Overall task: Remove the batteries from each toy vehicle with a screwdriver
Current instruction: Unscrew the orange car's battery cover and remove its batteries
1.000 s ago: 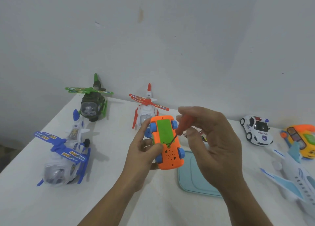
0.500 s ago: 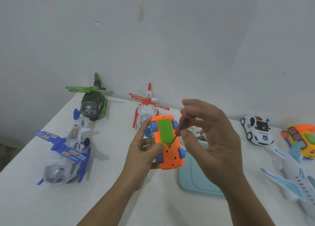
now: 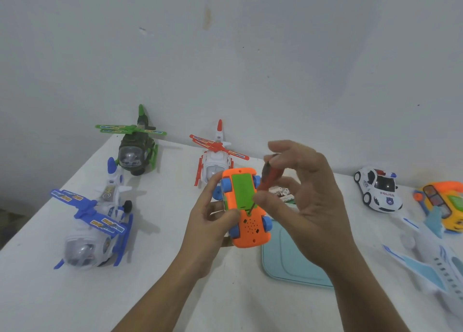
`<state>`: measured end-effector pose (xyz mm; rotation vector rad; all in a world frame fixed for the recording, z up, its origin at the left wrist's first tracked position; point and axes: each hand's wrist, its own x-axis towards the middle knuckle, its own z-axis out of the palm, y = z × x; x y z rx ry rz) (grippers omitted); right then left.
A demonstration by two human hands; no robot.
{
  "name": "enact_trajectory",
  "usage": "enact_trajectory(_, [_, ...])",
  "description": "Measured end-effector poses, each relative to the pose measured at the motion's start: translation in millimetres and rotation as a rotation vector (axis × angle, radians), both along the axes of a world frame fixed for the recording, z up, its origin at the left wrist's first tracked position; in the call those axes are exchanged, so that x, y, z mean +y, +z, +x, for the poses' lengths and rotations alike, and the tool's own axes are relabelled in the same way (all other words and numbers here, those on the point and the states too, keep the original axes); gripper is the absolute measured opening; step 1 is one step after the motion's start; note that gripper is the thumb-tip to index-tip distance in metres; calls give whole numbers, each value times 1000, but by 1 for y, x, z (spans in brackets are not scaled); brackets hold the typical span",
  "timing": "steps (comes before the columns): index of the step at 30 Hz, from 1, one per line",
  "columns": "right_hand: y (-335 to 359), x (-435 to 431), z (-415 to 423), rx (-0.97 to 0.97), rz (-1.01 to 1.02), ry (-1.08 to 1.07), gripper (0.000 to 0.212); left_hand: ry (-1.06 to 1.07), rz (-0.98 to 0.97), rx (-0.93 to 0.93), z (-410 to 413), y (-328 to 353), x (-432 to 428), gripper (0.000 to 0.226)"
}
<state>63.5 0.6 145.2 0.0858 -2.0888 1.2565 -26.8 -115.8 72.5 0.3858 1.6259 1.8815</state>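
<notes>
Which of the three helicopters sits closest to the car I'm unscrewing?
The red-and-white helicopter, directly behind the orange car; the green helicopter and blue helicopter stand farther left.

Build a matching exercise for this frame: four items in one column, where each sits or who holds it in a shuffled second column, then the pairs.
1 orange car
2 screwdriver
3 police car
4 green helicopter

A pinched by the right hand
B at the far left of the table
C held in the left hand, underside up
D on the table, right of both hands

Pairs: 1-C, 2-A, 3-D, 4-B
</notes>
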Motion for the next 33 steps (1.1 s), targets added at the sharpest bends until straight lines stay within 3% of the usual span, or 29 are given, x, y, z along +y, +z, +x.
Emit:
enact_trajectory(6, [-2,2,0,28,4,-70,64,19,-3,-7,0,0,1,68])
enact_trajectory(12, [1,3,2,-24,83,-55,41,9,5,-7,0,0,0,65])
enact_trajectory(22, [0,2,2,-48,87,-26,56,20,12,-32,2,-1,2,62])
enact_trajectory(25, [0,2,2,-116,126,9,67,30,21,-45,2,0,2,65])
enact_trajectory(29, [-10,8,3,-201,161,-27,99,49,29,-53,2,1,2,62])
enact_trajectory(33, [-17,13,2,-201,23,-104,106,50,37,-69,4,4,2,63])
